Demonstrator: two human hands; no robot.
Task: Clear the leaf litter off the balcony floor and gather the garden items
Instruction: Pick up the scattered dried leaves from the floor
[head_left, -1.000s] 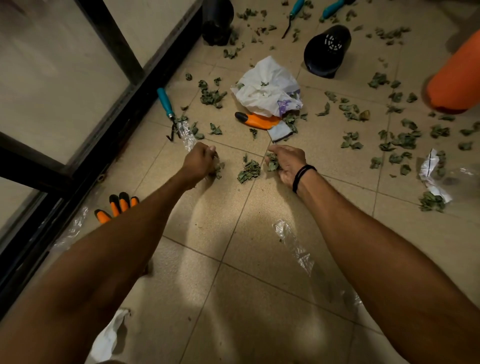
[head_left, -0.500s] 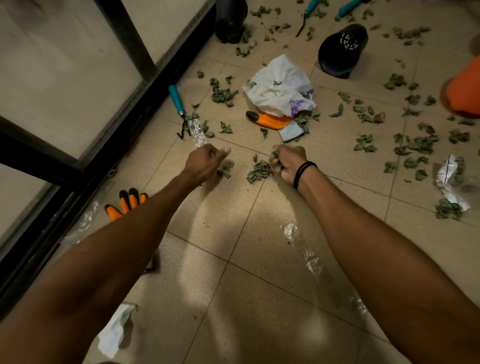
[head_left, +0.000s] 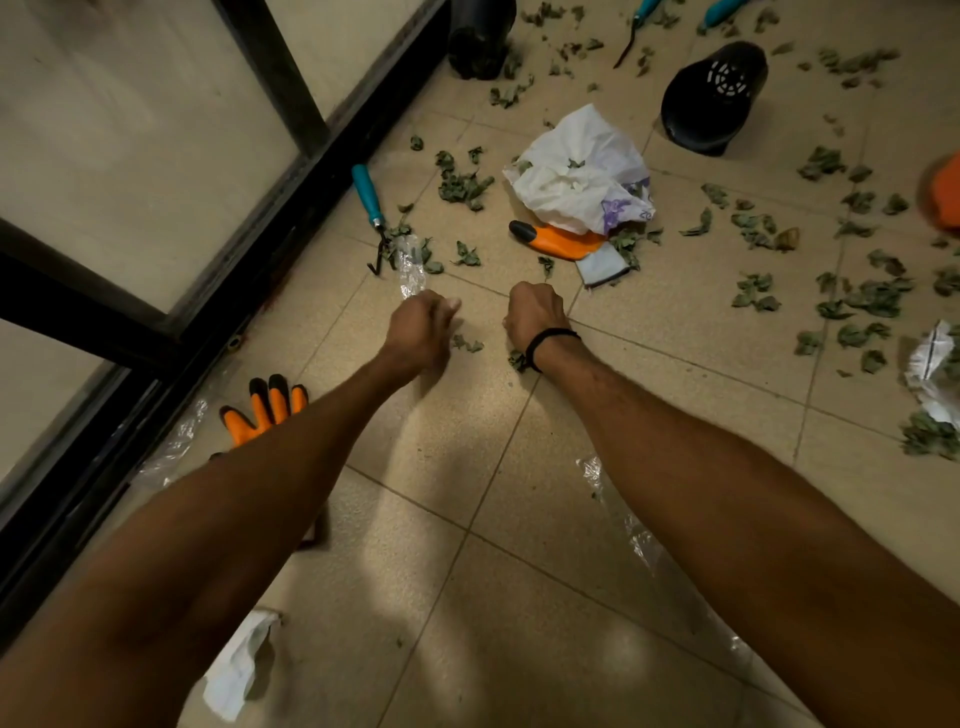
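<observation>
Most of the small heap of leaf litter (head_left: 878, 299) that lay between the hands half a second ago is gone from the floor (head_left: 519, 545); only a couple of scraps (head_left: 467, 344) remain there. The right hand (head_left: 535, 317) has closed into a fist, with leaves poking out beneath its heel. The left hand (head_left: 423, 327) is curled just as tightly, though I cannot tell whether it holds anything. That reads as one patch nearly cleared, with plenty left. The litter is dry, curled and grey-green, strewn thickly across the far and right tiles. It lies around a teal-handled rake (head_left: 370, 200), a white bag (head_left: 582, 176) and a tipped black pot (head_left: 714, 98). An orange glove (head_left: 267, 408) lies near left.
</observation>
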